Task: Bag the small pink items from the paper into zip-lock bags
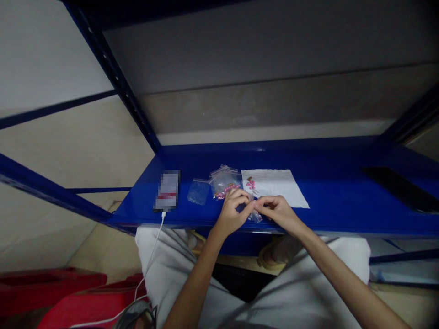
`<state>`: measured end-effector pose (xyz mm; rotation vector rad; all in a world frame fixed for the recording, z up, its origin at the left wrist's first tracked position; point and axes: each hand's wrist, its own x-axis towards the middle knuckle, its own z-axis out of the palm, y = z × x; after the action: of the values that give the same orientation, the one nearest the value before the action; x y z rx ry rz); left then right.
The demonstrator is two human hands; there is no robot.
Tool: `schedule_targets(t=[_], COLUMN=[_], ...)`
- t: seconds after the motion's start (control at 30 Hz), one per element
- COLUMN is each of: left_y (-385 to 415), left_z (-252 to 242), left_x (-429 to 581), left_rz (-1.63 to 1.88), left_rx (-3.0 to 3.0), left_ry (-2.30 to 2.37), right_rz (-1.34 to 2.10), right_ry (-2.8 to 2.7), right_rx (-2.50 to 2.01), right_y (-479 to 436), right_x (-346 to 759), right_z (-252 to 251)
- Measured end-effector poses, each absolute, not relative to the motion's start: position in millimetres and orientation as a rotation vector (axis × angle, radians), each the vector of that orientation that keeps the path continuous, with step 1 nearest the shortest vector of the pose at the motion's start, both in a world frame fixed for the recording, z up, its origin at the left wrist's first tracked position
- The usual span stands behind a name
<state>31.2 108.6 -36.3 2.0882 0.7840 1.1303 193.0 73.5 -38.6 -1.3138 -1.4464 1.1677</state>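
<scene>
Between my two hands is a small clear plastic bag (pixel 255 216) with something colourful inside, near the front edge of the blue shelf. My left hand (pixel 236 210) pinches it from the left, and my right hand (pixel 277 210) pinches it from the right; the fingertips nearly meet. Just beyond my left hand lies a pile of clear zip bags (pixel 221 177) with pink pieces in them. Right of that, a white paper sheet (pixel 288 187) carries a little cluster of pink beads (pixel 251 184) with a brownish piece. My fingers hide part of the held bag.
A flat, clear zip bag (pixel 199 192) lies left of the pile. Farther left is a phone (pixel 168 191) with a white cable (pixel 157 240) running off the edge. A dark flat object (pixel 401 188) rests at the right. Blue shelf posts (pixel 126 91) rise behind.
</scene>
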Motion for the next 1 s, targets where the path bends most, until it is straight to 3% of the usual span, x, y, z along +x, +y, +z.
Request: schedule_targets(t=[0.63,1.0], left_y=[110,96], left_z=[-35,-39], left_x=[30,38], left_rz=[1.097,1.219], left_rx=[2.048,2.377], left_ry=[0.801,1.114], right_rz=[1.142,1.168], right_ry=[-1.465,-1.325], right_rx=[-1.217,-1.274], right_y=[76,76], right_x=[184,187], right_z=[-34,-38])
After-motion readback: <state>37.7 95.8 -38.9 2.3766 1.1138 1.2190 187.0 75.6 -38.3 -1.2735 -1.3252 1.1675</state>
